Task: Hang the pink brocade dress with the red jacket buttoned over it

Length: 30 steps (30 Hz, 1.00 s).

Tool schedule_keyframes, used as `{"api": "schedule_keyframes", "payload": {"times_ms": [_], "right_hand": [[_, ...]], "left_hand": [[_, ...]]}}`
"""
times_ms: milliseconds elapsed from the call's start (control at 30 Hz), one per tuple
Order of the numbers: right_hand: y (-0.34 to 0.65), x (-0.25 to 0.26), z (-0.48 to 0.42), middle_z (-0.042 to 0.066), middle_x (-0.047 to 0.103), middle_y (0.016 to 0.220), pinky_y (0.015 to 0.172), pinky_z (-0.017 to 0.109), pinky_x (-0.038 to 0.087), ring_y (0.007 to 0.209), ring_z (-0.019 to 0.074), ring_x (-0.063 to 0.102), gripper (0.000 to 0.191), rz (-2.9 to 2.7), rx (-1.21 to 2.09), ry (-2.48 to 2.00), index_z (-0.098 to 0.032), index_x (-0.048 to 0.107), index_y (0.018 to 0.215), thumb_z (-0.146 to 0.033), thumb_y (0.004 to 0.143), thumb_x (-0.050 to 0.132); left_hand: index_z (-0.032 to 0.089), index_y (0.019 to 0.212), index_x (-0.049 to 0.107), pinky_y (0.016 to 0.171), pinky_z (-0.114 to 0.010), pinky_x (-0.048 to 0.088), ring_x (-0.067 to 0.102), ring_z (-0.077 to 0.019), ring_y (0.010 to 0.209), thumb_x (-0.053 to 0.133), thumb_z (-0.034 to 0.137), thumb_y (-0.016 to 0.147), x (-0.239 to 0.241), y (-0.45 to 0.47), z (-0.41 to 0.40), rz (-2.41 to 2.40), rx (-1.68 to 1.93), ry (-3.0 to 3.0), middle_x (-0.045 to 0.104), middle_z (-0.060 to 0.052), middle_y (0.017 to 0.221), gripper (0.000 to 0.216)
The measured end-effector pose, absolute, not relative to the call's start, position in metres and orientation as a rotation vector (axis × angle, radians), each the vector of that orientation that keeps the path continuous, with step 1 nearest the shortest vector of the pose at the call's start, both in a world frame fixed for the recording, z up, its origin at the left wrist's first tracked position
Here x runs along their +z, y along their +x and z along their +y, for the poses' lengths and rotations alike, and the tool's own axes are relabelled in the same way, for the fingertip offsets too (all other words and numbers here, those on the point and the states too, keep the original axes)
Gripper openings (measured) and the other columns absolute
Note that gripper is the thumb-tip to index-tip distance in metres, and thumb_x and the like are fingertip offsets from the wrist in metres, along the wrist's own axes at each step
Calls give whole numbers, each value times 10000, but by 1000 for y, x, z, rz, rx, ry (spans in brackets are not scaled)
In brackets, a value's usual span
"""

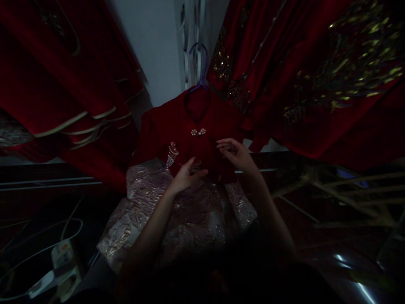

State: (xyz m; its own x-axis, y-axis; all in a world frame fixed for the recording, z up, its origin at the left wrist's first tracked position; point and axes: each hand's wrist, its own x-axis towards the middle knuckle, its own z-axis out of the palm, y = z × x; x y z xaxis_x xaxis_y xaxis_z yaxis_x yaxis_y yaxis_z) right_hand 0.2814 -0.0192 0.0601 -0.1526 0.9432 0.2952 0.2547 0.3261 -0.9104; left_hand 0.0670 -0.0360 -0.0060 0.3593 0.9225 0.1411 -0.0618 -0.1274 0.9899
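Observation:
A red garment hangs in front of me on a purple hanger, with shiny pale pink brocade below it. A pearl clasp sits at its upper front, and a beaded tassel brooch is on its left side. My left hand is at the lower front, thumb and fingers apart, beside a small, dim ornament. My right hand is over the garment's right side, fingers loosely extended and holding nothing I can see. Whether either hand touches the cloth is hard to tell.
Red garments with pale trim hang at left; red cloth with gold sequins hangs at right. A metal rack strip holds the hanger. At lower left lies a power strip with a white cable. A blurred slatted frame stands right.

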Motion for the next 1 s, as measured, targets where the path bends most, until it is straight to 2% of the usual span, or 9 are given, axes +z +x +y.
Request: {"api": "schedule_keyframes", "payload": {"times_ms": [67,200,300,400,533,633,800,900,1000], "right_hand": [[275,65,-25,50,670,928,580,232,500,804,141,632,255,-1633,803,-1119,-195,637,1011,-331,795,630],[251,61,-35,20,655,808,523,228,485,656,114,599,206,-1700,856,-1140,-198,641,931,-363,811,617],[231,48,-37,10,653,814,577,240,487,648,106,587,279,-1757,793,-1137,-205,627,963,-389,759,679],[218,35,-36,-7,637,788,589,235,468,635,101,576,349,-1792,773,-1155,-204,606,985,-381,709,725],[218,32,-33,-26,591,715,579,228,427,618,99,537,201,-1798,691,-1214,-202,591,851,-305,717,698],[223,35,-32,-44,542,676,570,220,403,596,88,504,181,-1783,654,-1215,-202,530,778,-264,709,686],[226,36,-32,-53,509,739,529,193,397,613,77,492,319,-1779,1043,-1038,-220,472,886,-296,693,715],[224,32,-30,-39,536,807,580,197,449,678,81,532,413,-1737,1310,-912,-224,456,923,-306,659,763],[223,27,-27,-37,566,791,621,202,473,697,83,562,428,-1688,1412,-885,-217,483,915,-301,634,795]], "left_hand": [[195,1018,569,682,-245,542,649,-140,789,686,468,753,-4,69,-34,930,1161,1368,672,-34,908,399],[194,942,609,629,-246,557,638,-124,700,595,548,794,-7,62,-27,1032,1323,1251,665,-16,859,384],[189,851,626,620,-259,563,629,-118,614,626,538,770,-8,53,-28,1048,1340,1232,666,-3,766,359],[183,828,639,641,-254,555,635,-123,632,673,475,752,-4,48,-34,1023,1279,1292,663,0,714,304],[171,835,654,687,-261,552,652,-136,728,641,418,792,1,45,-34,1015,1261,1353,692,-40,812,252],[185,916,620,687,-242,546,644,-133,815,648,368,777,-4,38,-21,1143,1464,1356,674,-57,976,232],[217,1007,509,678,-222,532,635,-109,820,623,309,760,-19,19,9,1192,1663,1200,627,-37,1009,287],[211,966,525,660,-212,518,633,-117,833,612,315,754,-22,12,16,1166,1608,1162,629,-30,976,252],[205,970,564,659,-207,506,621,-126,854,619,317,742,-20,12,17,1155,1579,1161,634,-32,979,261]]}}
